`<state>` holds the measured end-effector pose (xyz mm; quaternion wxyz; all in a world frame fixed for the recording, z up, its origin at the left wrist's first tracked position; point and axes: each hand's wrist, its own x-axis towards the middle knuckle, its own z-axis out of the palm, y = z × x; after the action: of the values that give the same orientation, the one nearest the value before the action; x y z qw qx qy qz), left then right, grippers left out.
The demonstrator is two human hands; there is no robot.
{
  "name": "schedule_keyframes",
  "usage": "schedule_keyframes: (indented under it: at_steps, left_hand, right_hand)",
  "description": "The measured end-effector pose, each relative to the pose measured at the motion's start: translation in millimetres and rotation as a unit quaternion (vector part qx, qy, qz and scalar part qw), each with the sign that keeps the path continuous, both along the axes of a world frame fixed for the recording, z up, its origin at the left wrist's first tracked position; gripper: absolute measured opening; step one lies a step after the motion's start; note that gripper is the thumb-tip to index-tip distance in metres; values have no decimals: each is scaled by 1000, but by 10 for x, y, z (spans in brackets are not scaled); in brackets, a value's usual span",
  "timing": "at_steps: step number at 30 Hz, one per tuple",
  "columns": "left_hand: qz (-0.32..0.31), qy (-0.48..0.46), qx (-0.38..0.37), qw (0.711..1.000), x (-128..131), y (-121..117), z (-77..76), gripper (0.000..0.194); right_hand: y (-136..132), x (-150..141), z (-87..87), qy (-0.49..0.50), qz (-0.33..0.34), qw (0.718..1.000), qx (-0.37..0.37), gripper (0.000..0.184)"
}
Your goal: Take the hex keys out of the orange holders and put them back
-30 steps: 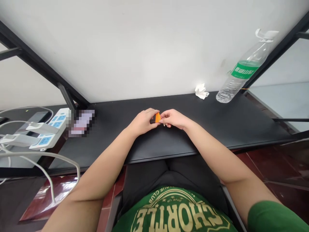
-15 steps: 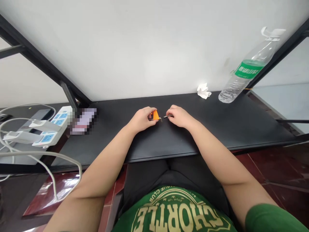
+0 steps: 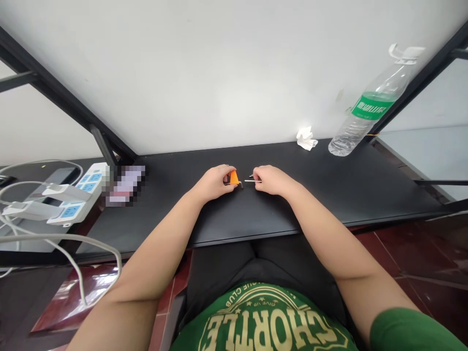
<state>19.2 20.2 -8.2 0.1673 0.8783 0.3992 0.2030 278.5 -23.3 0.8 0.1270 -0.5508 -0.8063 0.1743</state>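
My left hand (image 3: 218, 180) is closed around a small orange hex key holder (image 3: 234, 178) above the black tabletop. From its right-hand side a short bent metal key (image 3: 240, 185) sticks out. Across a small gap, my right hand (image 3: 270, 179) pinches a thin straight metal piece, seemingly a hex key (image 3: 251, 181), which points left at the holder. A second small dark metal tip shows just above it, by the fingers. The rest of what the right hand holds is hidden in the palm.
At the back right stand a clear water bottle (image 3: 373, 106) with a green label and a crumpled tissue (image 3: 306, 138). A blurred-out phone-like object (image 3: 126, 184) lies on the left. Beyond it are a power strip (image 3: 82, 195) with chargers and looping white cables (image 3: 78, 273). Black frame bars flank the table (image 3: 241, 229).
The metal piece in my right hand now extends further left out of the fingers and looks brighter. The left hand has tilted the orange holder slightly. The view has shifted a little.
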Motion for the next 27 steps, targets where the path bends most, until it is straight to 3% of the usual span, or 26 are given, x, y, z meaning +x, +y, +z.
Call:
schedule_keyframes:
  at_steps: [6, 16, 23, 27]
  left_hand:
    - [-2, -17, -10, 1000, 8, -22, 22, 50]
    - [-10, -29, -13, 999, 36, -56, 51, 46]
    - [-40, -37, -3, 999, 94, -123, 106, 28]
    - [-33, -70, 2, 997, 81, -124, 103, 33]
  right_hand:
    - [34, -8, -32, 95, 40, 994, 36, 7]
    - [25, -76, -73, 131, 74, 985, 78, 9]
    - [-73, -280, -42, 238, 51, 970, -10, 23]
    - [-50, -298, -91, 323, 35, 943, -68, 28]
